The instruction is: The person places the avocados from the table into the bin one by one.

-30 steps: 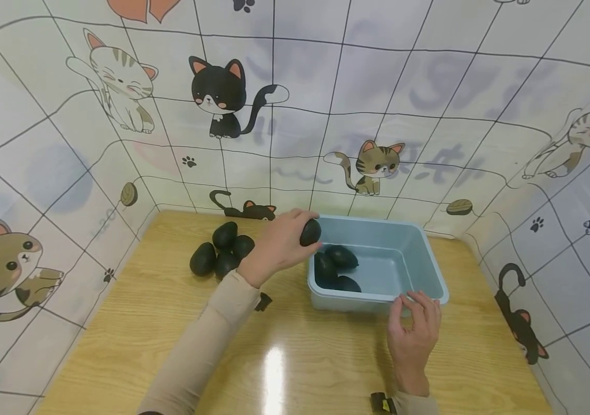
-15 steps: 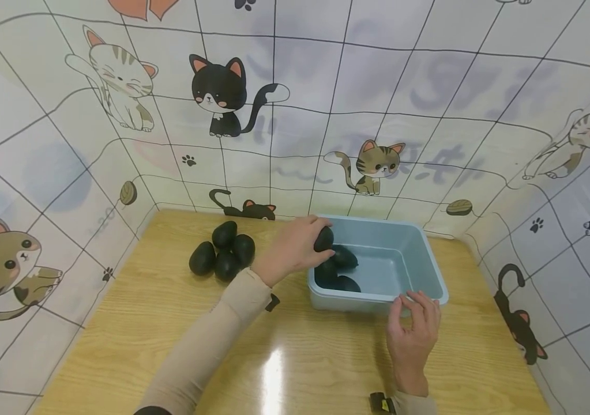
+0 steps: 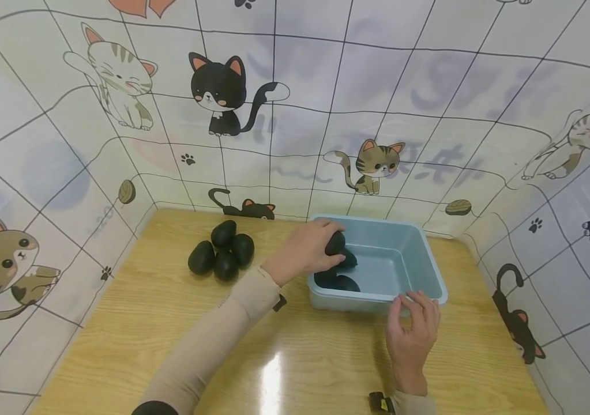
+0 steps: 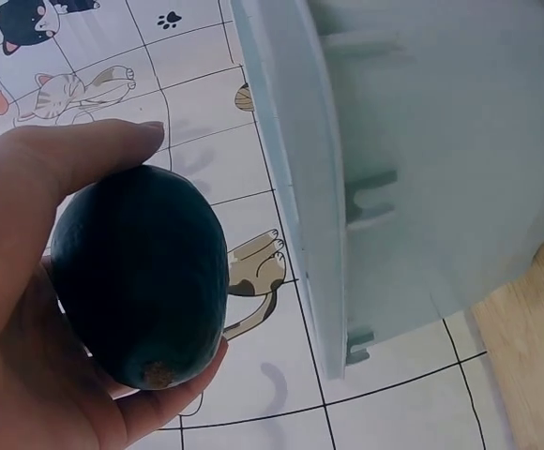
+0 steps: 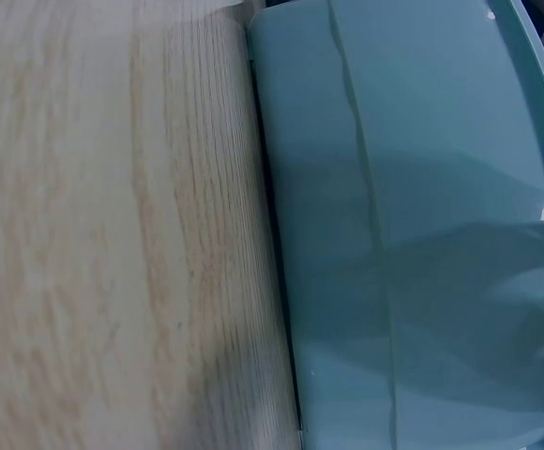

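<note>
In the head view my left hand (image 3: 307, 248) holds a dark avocado (image 3: 335, 243) above the left part of the light blue plastic bin (image 3: 378, 297). The left wrist view shows the same avocado (image 4: 145, 272) between thumb and curled fingers, its stem scar facing the camera, beside the bin's outer wall (image 4: 460, 169). Below it, several dark avocados (image 3: 345, 283) lie in the bin's left end, partly hidden by the hand. My right hand (image 3: 413, 334) pinches the bin's front rim near its right corner. The right wrist view shows mostly the bin's side (image 5: 422, 244).
To the left, several avocados (image 3: 226, 265) sit clustered on the wooden table (image 3: 134, 328). A tiled wall covering with cartoon cats (image 3: 219, 92) rises behind the table and on both sides.
My left hand has carried the avocado rightward, from the bin's left rim to over the avocados inside. The right hand stays at the front rim.
</note>
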The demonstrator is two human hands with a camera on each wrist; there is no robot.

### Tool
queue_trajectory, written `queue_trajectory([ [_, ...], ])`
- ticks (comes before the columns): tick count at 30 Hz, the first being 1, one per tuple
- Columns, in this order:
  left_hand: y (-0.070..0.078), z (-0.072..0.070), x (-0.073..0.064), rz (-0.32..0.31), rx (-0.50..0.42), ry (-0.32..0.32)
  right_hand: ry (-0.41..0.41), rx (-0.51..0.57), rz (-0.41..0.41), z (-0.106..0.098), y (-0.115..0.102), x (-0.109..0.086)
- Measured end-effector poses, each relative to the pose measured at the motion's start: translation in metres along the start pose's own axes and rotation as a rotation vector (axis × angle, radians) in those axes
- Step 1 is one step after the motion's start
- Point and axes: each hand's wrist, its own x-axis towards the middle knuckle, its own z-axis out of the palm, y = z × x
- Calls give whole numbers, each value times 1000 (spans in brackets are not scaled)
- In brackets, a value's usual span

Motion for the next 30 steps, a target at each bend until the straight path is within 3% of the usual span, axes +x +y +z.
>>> queue_trajectory([
  [13, -7, 1, -3, 9, -49, 13, -13, -9, 22, -1, 1, -2],
  [20, -18, 3, -11, -49, -99, 21, -29, -22, 30, -1, -1, 0],
  [30, -40, 16, -26, -115, -135, 55, -48, -37, 41, -2, 0, -2],
])
